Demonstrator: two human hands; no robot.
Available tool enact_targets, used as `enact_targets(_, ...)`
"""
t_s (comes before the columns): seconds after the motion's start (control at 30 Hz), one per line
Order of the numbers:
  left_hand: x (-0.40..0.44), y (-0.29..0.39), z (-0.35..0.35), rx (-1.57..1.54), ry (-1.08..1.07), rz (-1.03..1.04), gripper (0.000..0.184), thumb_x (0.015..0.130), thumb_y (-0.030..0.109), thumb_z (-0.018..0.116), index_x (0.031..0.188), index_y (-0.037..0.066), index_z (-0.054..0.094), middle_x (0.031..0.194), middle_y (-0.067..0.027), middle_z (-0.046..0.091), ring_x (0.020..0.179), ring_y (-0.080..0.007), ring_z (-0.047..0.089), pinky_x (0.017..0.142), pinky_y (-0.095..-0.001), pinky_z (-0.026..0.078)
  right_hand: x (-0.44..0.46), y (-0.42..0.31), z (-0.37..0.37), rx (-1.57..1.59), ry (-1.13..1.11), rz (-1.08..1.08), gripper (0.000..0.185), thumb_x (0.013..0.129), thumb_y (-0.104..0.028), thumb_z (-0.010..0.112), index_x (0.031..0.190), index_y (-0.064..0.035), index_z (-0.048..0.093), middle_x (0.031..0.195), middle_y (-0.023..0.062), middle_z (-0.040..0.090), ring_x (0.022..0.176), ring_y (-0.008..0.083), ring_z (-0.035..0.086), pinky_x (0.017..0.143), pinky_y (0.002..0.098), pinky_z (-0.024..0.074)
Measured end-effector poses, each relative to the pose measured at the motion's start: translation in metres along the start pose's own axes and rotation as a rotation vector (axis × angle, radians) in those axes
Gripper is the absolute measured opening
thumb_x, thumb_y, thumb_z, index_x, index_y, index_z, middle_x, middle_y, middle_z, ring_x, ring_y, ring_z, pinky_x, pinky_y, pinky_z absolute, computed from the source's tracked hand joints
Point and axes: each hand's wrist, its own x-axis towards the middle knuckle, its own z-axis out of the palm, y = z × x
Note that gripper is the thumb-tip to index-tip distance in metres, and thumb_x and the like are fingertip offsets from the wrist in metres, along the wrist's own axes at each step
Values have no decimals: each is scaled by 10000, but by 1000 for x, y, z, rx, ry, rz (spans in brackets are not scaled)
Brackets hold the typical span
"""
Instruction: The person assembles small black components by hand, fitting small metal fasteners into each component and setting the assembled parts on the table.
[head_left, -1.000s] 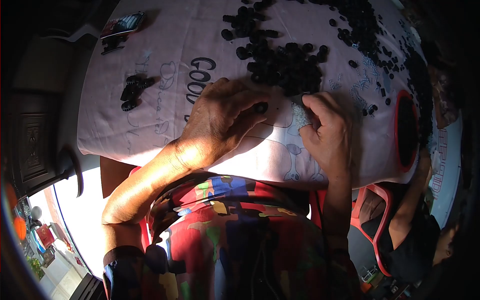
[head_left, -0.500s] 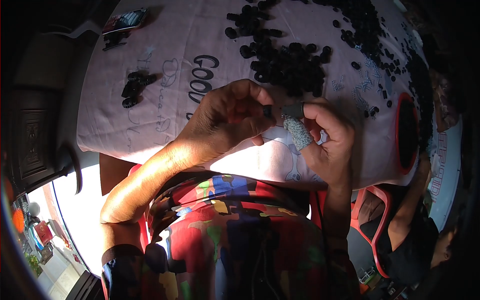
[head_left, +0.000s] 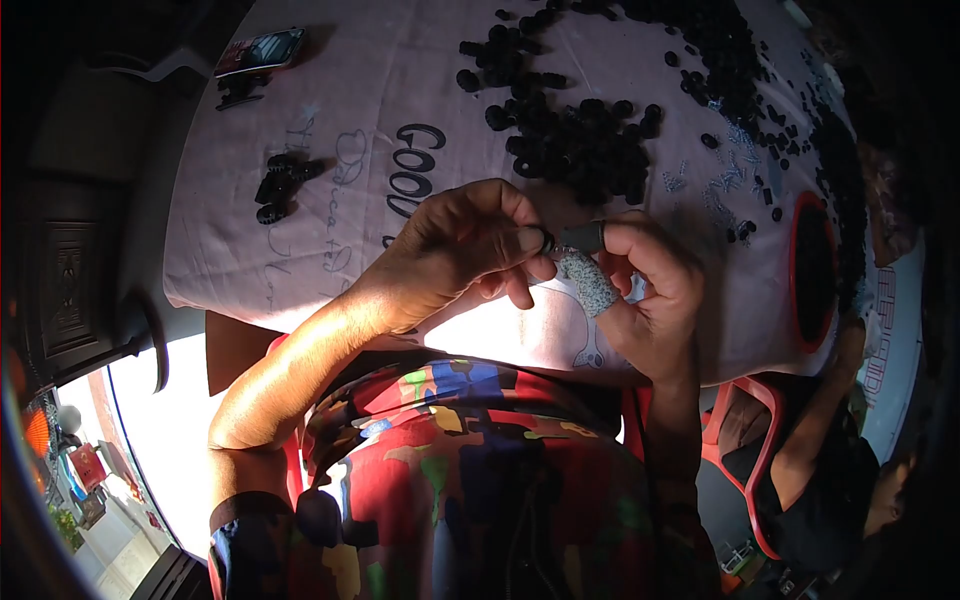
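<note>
A small black round part (head_left: 546, 239) sits between the thumb and forefinger of my left hand (head_left: 465, 245). Close against it on the right, my right hand (head_left: 645, 275) is pinched, its fingertips nearly touching the part. A speckled grey cover (head_left: 588, 284) wraps my right thumb, and a dark cover (head_left: 583, 237) is on the forefinger. A tiny shiny bit shows between the two hands, too small to name. Just beyond my hands lies a heap of small black parts (head_left: 580, 145) on the pink printed tablecloth (head_left: 350, 100).
More black pieces (head_left: 715, 50) and scattered small silvery pieces (head_left: 735, 160) spread over the right side. A red-rimmed container (head_left: 798, 270) stands at the right edge. Several black parts (head_left: 285, 185) and a phone (head_left: 260, 52) lie left. A person (head_left: 820, 480) sits at right.
My hands have come closer together. My left thumb has moved up onto the black part, and my right fingertips now meet beside it. The whole view has shifted slightly.
</note>
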Motion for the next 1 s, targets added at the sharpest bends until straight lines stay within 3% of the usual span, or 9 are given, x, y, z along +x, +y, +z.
enact_targets(0.43,-2,5,2,79,-16,-66,226,984,164,666,1145,31,579,938,-112,738,791,-150,720,656,-239,481,1,-6,3,-73,30,-9,319,724,91,762,1007,-6,651,939,71,659,752,121,642,577,242,495)
enact_targets(0.7,-4,5,-1,111,-81,-59,189,988,163,664,1095,9,639,926,-62,722,767,-108,701,618,-221,461,5,-12,3,-70,1,-82,318,715,115,758,999,19,651,947,107,667,786,180,680,660,300,577)
enact_targets(0.83,-4,5,-3,9,-57,-100,233,959,138,694,1138,24,596,932,-104,735,733,-141,691,626,-222,464,5,-13,5,-90,6,-106,302,723,111,753,994,18,659,936,105,670,780,177,673,629,293,550)
enact_targets(1.0,-2,1,-5,-75,-46,-85,200,961,118,689,1111,12,612,902,-86,717,701,-134,678,612,-227,459,4,-12,0,-98,14,-83,259,762,69,733,1005,8,665,931,86,667,692,139,591,550,258,458)
